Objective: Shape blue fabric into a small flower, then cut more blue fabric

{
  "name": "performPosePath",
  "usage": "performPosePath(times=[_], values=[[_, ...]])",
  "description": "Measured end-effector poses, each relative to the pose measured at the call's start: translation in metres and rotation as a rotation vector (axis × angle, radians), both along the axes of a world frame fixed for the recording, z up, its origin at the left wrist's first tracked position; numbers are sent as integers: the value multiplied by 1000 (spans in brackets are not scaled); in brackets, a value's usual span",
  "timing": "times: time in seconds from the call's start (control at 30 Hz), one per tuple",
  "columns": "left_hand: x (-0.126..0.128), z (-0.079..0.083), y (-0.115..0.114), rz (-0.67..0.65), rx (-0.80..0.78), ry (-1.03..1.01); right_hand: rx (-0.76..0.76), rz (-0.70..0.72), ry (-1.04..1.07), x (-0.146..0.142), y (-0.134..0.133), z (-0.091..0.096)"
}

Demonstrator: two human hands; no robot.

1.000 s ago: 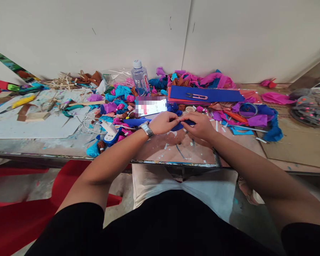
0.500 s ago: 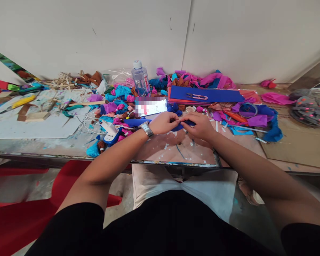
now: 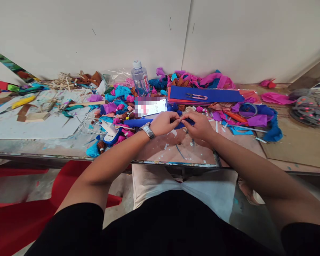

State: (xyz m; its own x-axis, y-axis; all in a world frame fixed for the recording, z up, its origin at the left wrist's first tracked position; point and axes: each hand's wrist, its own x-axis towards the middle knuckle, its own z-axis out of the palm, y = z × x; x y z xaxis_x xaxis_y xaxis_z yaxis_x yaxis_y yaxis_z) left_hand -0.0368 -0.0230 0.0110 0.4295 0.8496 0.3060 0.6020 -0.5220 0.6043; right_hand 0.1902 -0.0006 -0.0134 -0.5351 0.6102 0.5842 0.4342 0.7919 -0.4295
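Note:
My left hand point(image 3: 164, 123), with a metal watch point(image 3: 148, 130) on its wrist, pinches a dark blue crepe paper strip point(image 3: 134, 123) by its edge. One length of the strip runs out to the left, past the wrist. Close by on the right, my right hand point(image 3: 199, 126) pinches the same blue paper, thumb and forefinger together. The fingertips of both hands nearly meet, and part of the paper is hidden behind them. A lit phone point(image 3: 156, 108) lies just beyond my left hand. Thread snips point(image 3: 196, 96) rest on a stack of blue sheets point(image 3: 216, 93) farther back.
A plastic bottle point(image 3: 140, 80) stands behind the phone. Crumpled crepe paper point(image 3: 120, 93) in several colours is heaped around it. A white-and-blue power strip point(image 3: 112, 136) sits left of my wrist. To the right are a tape roll point(image 3: 248, 110) and cardboard point(image 3: 298, 145).
My fingers have shifted slightly along the blue paper, and less of it shows below the fingertips. Everything else on the table stays where it was.

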Motion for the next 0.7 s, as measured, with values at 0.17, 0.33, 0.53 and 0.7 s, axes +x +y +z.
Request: performPosePath(times=[0.17,0.33,0.53,0.7], values=[[3,-1,-5,36,89,40,-47,-20,14,-1,-1,1],[4,-1,-6,47,148,121,-100,-33,17,-3,-2,2],[4,-3,-4,42,158,174,-150,-40,-26,-4,-1,0],[5,-4,-4,47,168,224,-210,-52,-49,-4,-1,1]])
